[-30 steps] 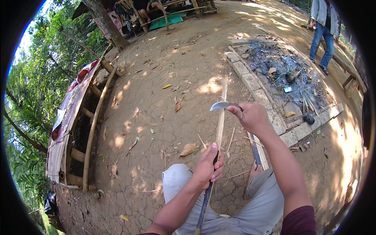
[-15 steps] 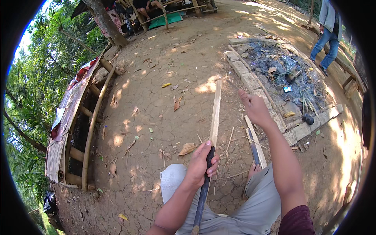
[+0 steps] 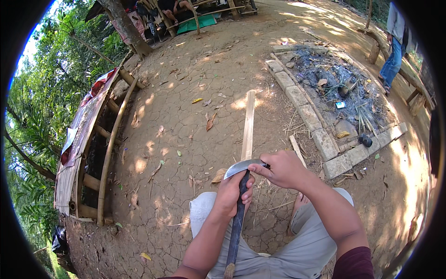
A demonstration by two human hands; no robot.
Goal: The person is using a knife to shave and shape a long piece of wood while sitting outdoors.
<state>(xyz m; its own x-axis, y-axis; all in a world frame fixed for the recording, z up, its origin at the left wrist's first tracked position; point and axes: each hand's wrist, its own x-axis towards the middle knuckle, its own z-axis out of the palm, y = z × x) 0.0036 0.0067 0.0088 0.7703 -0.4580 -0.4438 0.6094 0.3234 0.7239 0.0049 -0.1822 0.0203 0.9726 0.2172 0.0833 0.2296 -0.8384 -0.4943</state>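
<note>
My left hand (image 3: 232,193) is wrapped round a long split strip of wood or bamboo (image 3: 248,125). Beyond the hand the strip is pale and bare; toward my lap it is dark-skinned. In my right hand (image 3: 284,169) is a knife (image 3: 239,166) with a curved metal blade. Its handle is mostly hidden by the fingers. The blade lies across the strip, just beyond my left hand, with its tip pointing left. A second pale strip (image 3: 297,149) lies on the ground by my right foot, partly behind my right hand.
A brick-edged fire pit (image 3: 325,144) with ash and litter lies ahead to the right. On the left stands a low bamboo bench (image 3: 109,153). Dry leaves (image 3: 210,122) dot the cracked earth. A person in jeans (image 3: 392,60) is at the far right, near a log rail.
My right hand has come back toward me, bringing the knife blade onto the strip by my left hand. The strip's far end has shifted slightly left. The person at far right has moved rightward.
</note>
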